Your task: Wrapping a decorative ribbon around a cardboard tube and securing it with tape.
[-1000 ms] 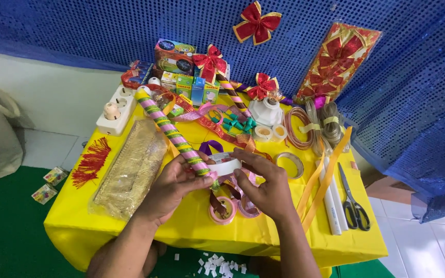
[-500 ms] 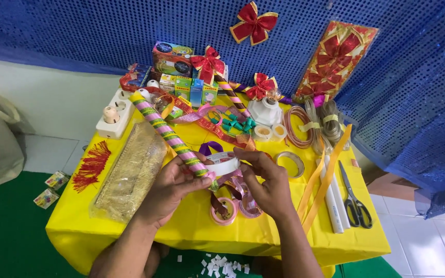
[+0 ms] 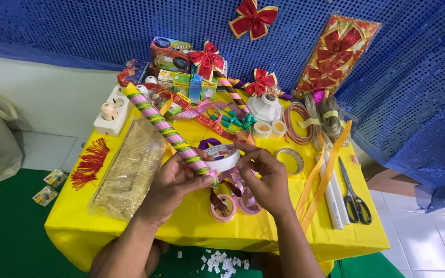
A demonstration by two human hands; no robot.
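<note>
My left hand [image 3: 170,184] grips the near end of a long stick wrapped in pink, green and yellow ribbon [image 3: 165,128], which slants up and left across the yellow table [image 3: 130,237]. A white roll of tape [image 3: 222,156] sits at that end of the stick, between both hands. My right hand [image 3: 263,177] pinches the tape roll with its fingertips. Two pink ribbon rolls [image 3: 233,205] lie on the table just below my hands.
A gold glitter sheet in a plastic bag [image 3: 130,170], a red tassel [image 3: 89,162] and a white power strip [image 3: 110,110] lie at left. Scissors [image 3: 354,198], white tubes [image 3: 331,193] and yellow strips [image 3: 323,177] lie at right. Boxes, red bows and ribbon coils crowd the back. Paper scraps [image 3: 220,262] litter the green floor.
The hands stay at the stick's near end with the tape roll; the right fingers have shifted slightly on the roll. The stick keeps its slant.
</note>
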